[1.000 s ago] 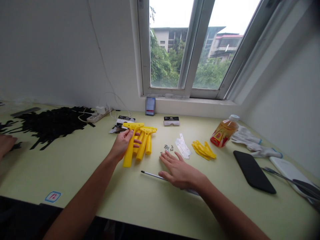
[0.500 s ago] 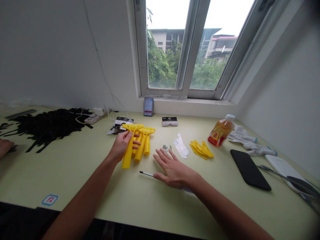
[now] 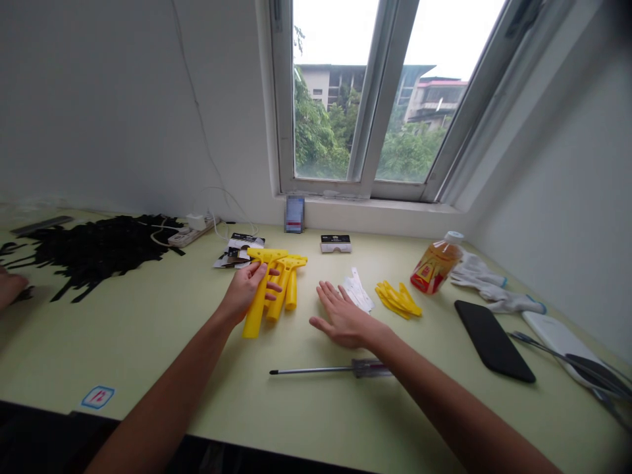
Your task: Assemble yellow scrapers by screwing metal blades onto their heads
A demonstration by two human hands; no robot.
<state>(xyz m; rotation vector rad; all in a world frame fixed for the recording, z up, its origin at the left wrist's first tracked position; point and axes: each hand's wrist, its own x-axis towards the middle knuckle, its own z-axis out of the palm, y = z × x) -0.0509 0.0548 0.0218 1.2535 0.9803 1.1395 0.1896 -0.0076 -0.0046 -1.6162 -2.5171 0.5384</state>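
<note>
My left hand (image 3: 241,289) is closed around the handle of a yellow plastic scraper (image 3: 254,317), its wide T-shaped head pointing away from me. Beside it lie more yellow scrapers (image 3: 279,297) of the same shape. My right hand (image 3: 345,320) is open and palm down, fingers spread, holding nothing; its fingertips are close to a pile of white strips (image 3: 360,294). A screwdriver (image 3: 316,370) with a clear handle lies on the table below that hand, its handle end partly hidden by my forearm. To the right is a pile of yellow strips (image 3: 399,301).
Left, black strips (image 3: 113,247) lie heaped near a power strip (image 3: 195,232) and another person's hand (image 3: 10,288). Cards (image 3: 336,243) and a propped phone (image 3: 295,214) stand behind. Right are a bottle (image 3: 434,264), gloves (image 3: 498,289) and a black phone (image 3: 494,340).
My right hand has moved slightly right and away from me, covering the small metal pieces. The screwdriver now lies nearer me, more fully in sight. The left hand keeps its hold.
</note>
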